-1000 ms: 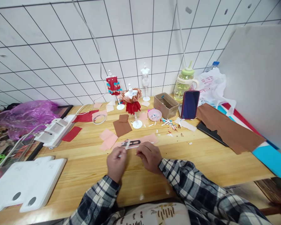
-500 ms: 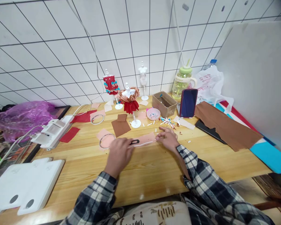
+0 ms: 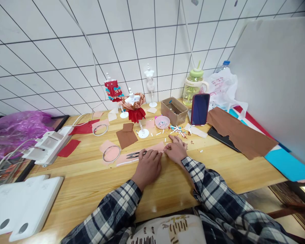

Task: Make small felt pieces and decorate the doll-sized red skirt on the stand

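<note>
A long pink strip [image 3: 155,147] lies crosswise on the table, with a narrow white strip [image 3: 124,163] along its near edge. My left hand [image 3: 147,166] rests on it palm down, fingers laid flat near the right part. Black-handled thread snips [image 3: 132,155] lie on the pink strip, blades pointing left and handle partly covered by my left fingers. My right hand [image 3: 176,150] is closed at the pink strip's right end, thumb and fingertips pinched there. Left of the strip, a metal ring [image 3: 120,153] sits on a pink piece.
Dress-form stands [image 3: 143,133] line the back. A pink bowl [image 3: 162,126], small white and blue bits [image 3: 176,129], a cardboard box [image 3: 177,117] and a phone [image 3: 200,110] stand beyond my hands. Brown sheets [image 3: 241,134] lie right; a power strip [image 3: 49,149] lies left.
My left hand has slid right along the pink strip, uncovering the snips' blades and the left part of the white strip. My right hand stays at the right end. The view has shifted slightly.
</note>
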The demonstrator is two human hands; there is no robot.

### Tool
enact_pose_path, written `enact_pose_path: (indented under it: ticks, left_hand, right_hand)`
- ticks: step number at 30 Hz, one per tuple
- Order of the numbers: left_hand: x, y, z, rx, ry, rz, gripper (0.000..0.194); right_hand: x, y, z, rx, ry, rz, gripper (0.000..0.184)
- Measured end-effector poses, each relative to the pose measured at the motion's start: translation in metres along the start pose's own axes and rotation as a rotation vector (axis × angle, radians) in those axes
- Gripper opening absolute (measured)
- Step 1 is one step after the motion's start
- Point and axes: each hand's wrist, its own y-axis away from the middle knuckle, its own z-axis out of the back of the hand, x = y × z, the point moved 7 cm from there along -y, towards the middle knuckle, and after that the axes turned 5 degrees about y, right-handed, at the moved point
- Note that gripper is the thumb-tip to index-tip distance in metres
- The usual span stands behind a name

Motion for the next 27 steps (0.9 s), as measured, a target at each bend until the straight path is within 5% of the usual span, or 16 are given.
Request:
enact_pose_path:
  ticks: [23,27]
  left_hand:
    - [-0.008,-0.002,0.000,0.009,-0.085,-0.017,0.036]
    - [-0.006,0.000,-0.004,-0.009,-0.089,-0.021,0.039]
  right_hand:
    - [0.004,0.005,0.011,-0.109,0.078,0.014,0.006]
    - [-0.002,0.002,0.016,-0.116,0.074,-0.019,0.019]
